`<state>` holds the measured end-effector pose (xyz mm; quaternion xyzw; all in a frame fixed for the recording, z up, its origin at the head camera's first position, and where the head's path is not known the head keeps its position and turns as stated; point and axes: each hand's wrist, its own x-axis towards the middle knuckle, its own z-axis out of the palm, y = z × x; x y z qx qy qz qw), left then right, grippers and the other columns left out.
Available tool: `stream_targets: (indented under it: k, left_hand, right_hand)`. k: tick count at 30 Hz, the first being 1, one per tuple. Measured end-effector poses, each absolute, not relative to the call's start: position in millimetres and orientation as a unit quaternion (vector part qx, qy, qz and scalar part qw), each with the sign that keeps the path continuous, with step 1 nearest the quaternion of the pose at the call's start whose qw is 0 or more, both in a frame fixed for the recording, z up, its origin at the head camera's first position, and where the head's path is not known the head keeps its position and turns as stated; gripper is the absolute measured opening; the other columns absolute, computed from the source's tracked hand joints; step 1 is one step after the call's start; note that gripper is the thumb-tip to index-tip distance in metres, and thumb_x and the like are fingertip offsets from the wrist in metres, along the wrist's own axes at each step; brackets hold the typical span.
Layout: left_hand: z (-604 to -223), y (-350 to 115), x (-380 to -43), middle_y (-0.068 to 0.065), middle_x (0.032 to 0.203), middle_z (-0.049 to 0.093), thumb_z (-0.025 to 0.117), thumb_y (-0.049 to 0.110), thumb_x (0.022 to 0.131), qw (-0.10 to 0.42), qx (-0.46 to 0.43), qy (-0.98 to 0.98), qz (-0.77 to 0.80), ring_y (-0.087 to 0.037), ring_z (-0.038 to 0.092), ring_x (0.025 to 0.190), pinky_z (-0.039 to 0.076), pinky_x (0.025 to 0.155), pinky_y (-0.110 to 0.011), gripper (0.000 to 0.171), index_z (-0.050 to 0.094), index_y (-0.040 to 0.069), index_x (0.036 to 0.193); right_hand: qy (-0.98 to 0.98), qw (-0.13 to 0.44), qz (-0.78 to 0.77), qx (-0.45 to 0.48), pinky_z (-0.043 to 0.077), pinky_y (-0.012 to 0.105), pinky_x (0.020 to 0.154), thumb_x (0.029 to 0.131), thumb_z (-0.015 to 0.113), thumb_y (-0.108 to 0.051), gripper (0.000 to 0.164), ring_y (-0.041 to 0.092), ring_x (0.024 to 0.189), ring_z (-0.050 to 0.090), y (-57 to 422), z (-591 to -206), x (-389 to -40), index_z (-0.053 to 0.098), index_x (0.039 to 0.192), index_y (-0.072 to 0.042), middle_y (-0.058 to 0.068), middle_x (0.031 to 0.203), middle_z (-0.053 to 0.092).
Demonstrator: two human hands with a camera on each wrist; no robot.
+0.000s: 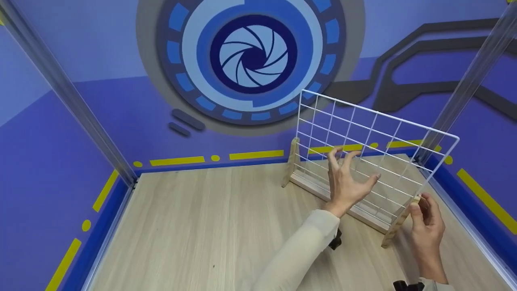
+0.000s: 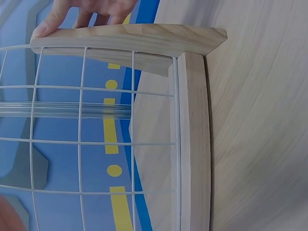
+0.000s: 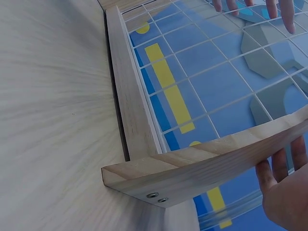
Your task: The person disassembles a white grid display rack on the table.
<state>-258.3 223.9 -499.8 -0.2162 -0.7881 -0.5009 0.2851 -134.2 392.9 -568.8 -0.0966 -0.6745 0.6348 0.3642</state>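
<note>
A white wire grid panel (image 1: pixel 377 112) stands upright in a wooden stand, set at an angle on the table. The stand has a base bar (image 1: pixel 311 188), a far left leg (image 1: pixel 290 165) and a near right leg (image 1: pixel 396 228). My right hand (image 1: pixel 429 226) pinches the upper end of that right leg, thumb on the near side. In the right wrist view, two screw heads (image 3: pixel 152 195) show low on this leg. My left hand (image 1: pixel 346 184) hovers in front of the grid, fingers spread and bent, holding nothing.
Wood-grain tabletop (image 1: pixel 194 226) extends left of the stand. A blue and purple printed back wall (image 1: pixel 109 117) rises behind it, with a metal corner post (image 1: pixel 464 85) to the right. Black wrist straps (image 1: pixel 336 240) show at both wrists.
</note>
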Motion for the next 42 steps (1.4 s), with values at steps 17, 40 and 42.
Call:
stream_targets:
  k: [17,40,42]
  left_hand:
    - [-508.6,235.0,-262.2,-0.009,0.156,0.036,0.1,0.042,0.069,0.291,-0.193,-0.82,-0.453,-0.028,0.049,0.139,0.05,0.11,-0.029,0.069,0.064,0.02,0.124]
    - [-519.1,233.3,-269.8,-0.01,0.149,0.044,0.095,0.049,0.071,0.365,-0.202,-0.813,-0.407,-0.019,0.054,0.128,0.05,0.093,-0.014,0.063,0.072,0.021,0.122]
    - [-518.8,233.9,-269.8,-0.01,0.149,0.045,0.096,0.048,0.071,0.364,-0.204,-0.811,-0.409,-0.019,0.054,0.127,0.05,0.093,-0.015,0.063,0.072,0.02,0.122]
  right_hand:
    - [-0.658,0.387,0.642,-0.07,0.043,0.014,0.104,0.107,0.054,0.004,0.046,0.013,0.122,0.056,391.9,-572.1,-136.4,0.053,0.152,0.001,-0.005,0.129,0.065]
    - [-0.666,0.394,0.629,-0.077,0.042,0.012,0.106,0.106,0.056,0.005,0.046,0.012,0.122,0.056,392.3,-572.6,-138.6,0.053,0.152,0.003,-0.006,0.126,0.065]
    - [-0.665,0.394,0.629,-0.075,0.042,0.011,0.107,0.106,0.055,0.005,0.046,0.012,0.122,0.056,392.8,-572.6,-138.2,0.052,0.152,0.004,-0.006,0.126,0.065]
